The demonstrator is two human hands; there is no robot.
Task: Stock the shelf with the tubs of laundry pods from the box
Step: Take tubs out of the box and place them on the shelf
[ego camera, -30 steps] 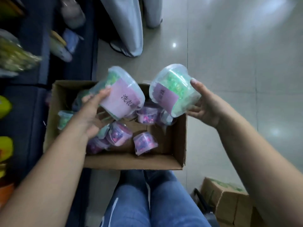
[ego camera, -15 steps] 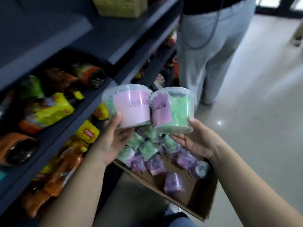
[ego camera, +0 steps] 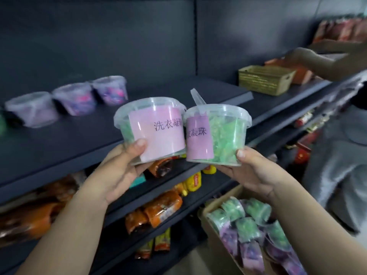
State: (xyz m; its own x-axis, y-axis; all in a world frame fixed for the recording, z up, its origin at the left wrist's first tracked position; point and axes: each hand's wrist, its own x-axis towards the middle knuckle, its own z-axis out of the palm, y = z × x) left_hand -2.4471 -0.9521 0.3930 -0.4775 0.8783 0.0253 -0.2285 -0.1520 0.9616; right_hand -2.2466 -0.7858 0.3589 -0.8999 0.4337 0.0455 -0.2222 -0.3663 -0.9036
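Observation:
My left hand (ego camera: pixel 117 173) grips a clear tub of green pods with a pink label (ego camera: pixel 153 128) from below. Beside it and touching it, my right hand (ego camera: pixel 252 171) holds a second tub of green pods (ego camera: pixel 222 133) with a smaller purple label. Both tubs are upright, raised in front of the edge of a dark shelf (ego camera: pixel 99 135). Three tubs of purple pods (ego camera: pixel 75 98) stand in a row at the back left of that shelf. At the lower right, the cardboard box (ego camera: pixel 210 207) holds several more green and purple tubs.
Lower shelves carry orange and yellow snack packs (ego camera: pixel 162 207). A woven basket (ego camera: pixel 264 79) sits on the shelf to the right. Another person's arm (ego camera: pixel 317 60) reaches onto that shelf, and their grey clothing (ego camera: pixel 337 155) fills the right edge.
Both hands have lifted the two green tubs from above the box up to the level of the dark shelf. My view has swung up from the floor to the shelves.

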